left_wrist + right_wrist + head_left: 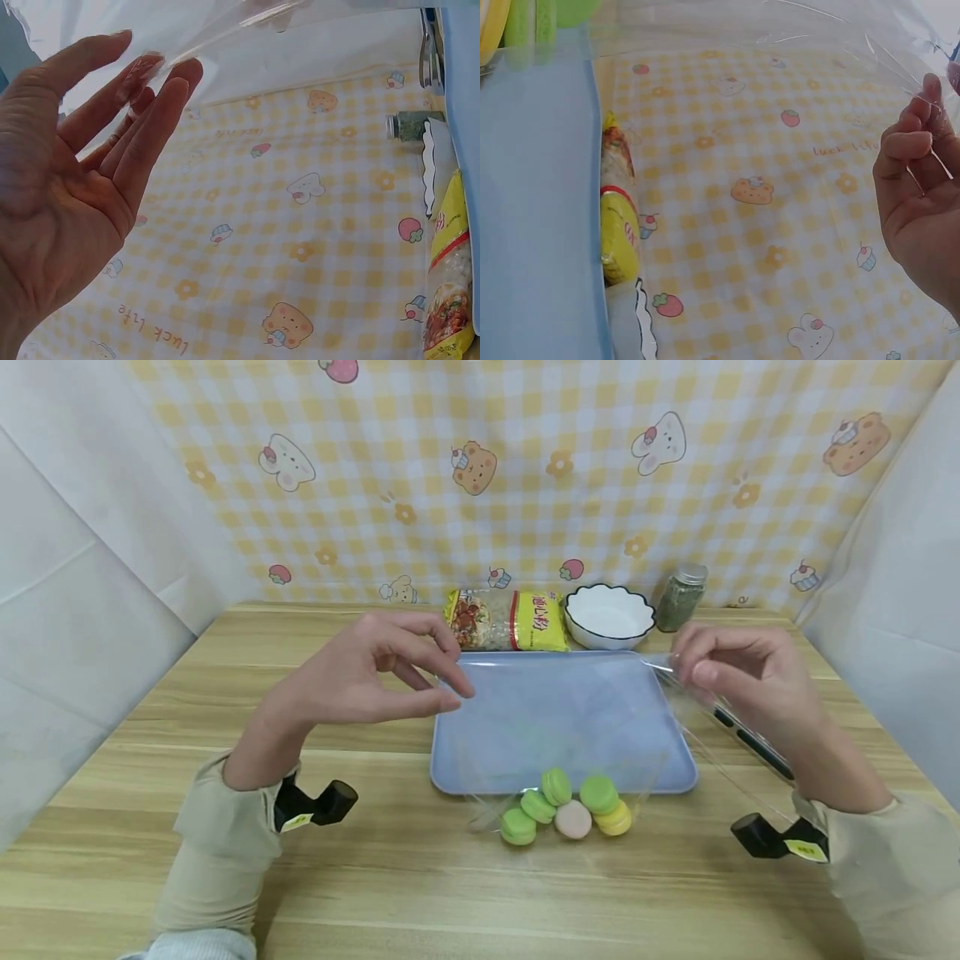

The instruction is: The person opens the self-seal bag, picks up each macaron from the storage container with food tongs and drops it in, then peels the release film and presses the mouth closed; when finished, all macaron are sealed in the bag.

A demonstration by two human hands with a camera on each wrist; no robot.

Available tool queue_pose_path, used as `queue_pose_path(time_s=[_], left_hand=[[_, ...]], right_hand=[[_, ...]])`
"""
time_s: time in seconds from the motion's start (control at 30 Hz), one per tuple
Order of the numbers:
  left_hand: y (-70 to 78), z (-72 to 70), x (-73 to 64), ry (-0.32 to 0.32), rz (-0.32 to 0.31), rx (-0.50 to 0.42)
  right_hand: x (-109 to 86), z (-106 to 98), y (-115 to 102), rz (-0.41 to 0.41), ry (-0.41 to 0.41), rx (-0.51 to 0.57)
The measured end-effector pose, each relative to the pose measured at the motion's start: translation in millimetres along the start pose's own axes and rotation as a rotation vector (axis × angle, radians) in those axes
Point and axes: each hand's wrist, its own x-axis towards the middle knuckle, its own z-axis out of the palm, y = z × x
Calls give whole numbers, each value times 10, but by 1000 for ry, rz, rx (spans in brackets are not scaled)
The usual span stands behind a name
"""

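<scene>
In the head view, a clear plastic bag (652, 768) stretches from my right hand down to several macarons (555, 787). These are green, yellow and pale pink, lying at the bag's lower end by the tray's near edge; whether all are inside is hard to tell. My right hand (750, 681) pinches the bag's upper right edge between thumb and fingers. On the other side, my left hand (382, 672) hovers at the tray's left, thumb apart from the bent fingers. A crinkled clear strip (139, 75) touches its fingertips in the left wrist view.
A blue tray (562, 710) lies mid-table. Behind it are a yellow food packet (543, 622), a white scalloped bowl (609, 614) and a jar of green herbs (681, 597). A long dark-handled object (765, 753) lies below my right hand. A checked cloth (525, 510) hangs behind.
</scene>
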Motion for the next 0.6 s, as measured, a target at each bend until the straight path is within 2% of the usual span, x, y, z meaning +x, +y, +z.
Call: queue_pose_path(time_s=[0.17, 0.4, 0.6], left_hand=[[-11, 14, 17, 39, 12, 31], [-2, 20, 1, 34, -17, 68], [15, 25, 4, 38, -19, 90]], right_hand=[[-7, -16, -82, 86, 66, -195], [2, -92, -180, 127, 41, -274], [15, -85, -263, 181, 19, -398]])
